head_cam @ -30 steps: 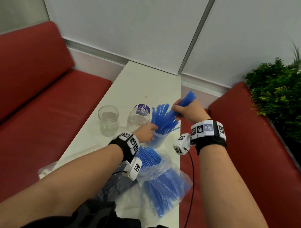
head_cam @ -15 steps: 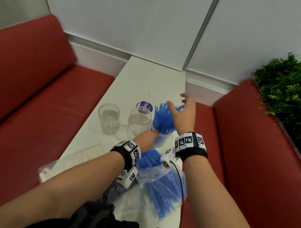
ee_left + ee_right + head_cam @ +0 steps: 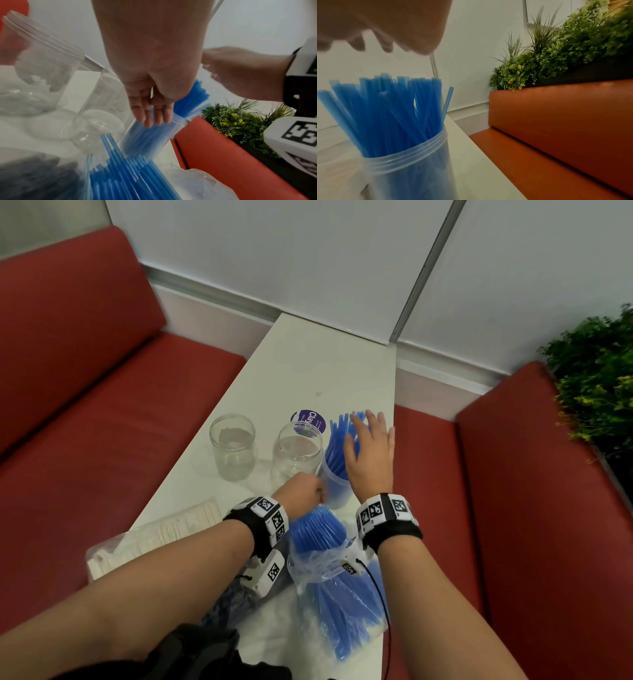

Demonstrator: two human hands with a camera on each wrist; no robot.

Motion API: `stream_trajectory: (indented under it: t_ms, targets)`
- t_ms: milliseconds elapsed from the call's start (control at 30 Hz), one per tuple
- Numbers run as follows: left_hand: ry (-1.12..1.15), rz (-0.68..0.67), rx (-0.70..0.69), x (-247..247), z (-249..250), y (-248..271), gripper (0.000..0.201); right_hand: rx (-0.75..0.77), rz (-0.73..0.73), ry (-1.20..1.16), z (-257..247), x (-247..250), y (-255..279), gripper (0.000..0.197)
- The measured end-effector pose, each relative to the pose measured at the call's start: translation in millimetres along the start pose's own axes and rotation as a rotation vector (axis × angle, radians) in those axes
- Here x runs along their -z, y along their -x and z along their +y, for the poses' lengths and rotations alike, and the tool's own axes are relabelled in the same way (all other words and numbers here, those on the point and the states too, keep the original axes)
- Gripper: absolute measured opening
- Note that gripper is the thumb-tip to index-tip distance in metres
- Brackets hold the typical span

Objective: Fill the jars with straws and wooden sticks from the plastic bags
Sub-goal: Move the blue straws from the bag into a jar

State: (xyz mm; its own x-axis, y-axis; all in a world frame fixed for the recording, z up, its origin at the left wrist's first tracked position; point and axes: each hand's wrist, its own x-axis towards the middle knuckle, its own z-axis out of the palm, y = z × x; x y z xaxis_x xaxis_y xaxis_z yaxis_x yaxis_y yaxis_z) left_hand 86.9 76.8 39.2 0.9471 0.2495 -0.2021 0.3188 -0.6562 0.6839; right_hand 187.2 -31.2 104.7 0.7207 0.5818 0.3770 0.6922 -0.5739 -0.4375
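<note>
A clear jar packed with blue straws stands near the table's right edge. My right hand hovers just over the straw tips, fingers spread and holding nothing. My left hand is at the jar's near left side; in the left wrist view its nearly straight fingers rest against the jar below the rim. Two empty jars stand to the left. An open bag of blue straws lies under my wrists, and a bag of wooden sticks lies at the near left.
A purple round label lies behind the middle jar. A dark bag sits by the straw bag. Red benches flank the narrow white table, and a green plant stands at the right. The table's far half is bare.
My right hand let go of the bundle of straws, which now stands in the jar, then opened and came down over the tips. My left hand stayed at the jar.
</note>
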Motion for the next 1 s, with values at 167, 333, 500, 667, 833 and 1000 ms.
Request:
stream_trajectory:
  t_ms: [167, 333, 500, 667, 833, 1000]
  targets:
    - [-0.081, -0.699, 0.069, -19, -7, 9, 0.029, 0.049, -0.175, -0.220, -26, -4, 25, 0.018]
    - [-0.427, -0.741, 0.060, -37, -14, 17, 0.068, -0.276, -0.748, 0.090, -3, -47, 62, 0.022]
    - [-0.517, -0.703, 0.009, -38, -26, 31, 0.045, -0.387, -0.887, 0.331, 25, -79, 101, 0.049]
    - [-0.423, -0.547, 0.021, -43, -32, 42, 0.034, -0.329, -0.858, 0.481, 30, -102, 120, 0.050]
    - [-0.180, -0.272, 0.251, -43, -31, 50, 0.040, -0.368, -0.840, 0.534, 39, -107, 137, 0.033]
    - [0.222, -0.244, 0.540, -47, -23, 56, 0.053, -0.410, -0.826, 0.444, 42, -103, 135, 0.027]
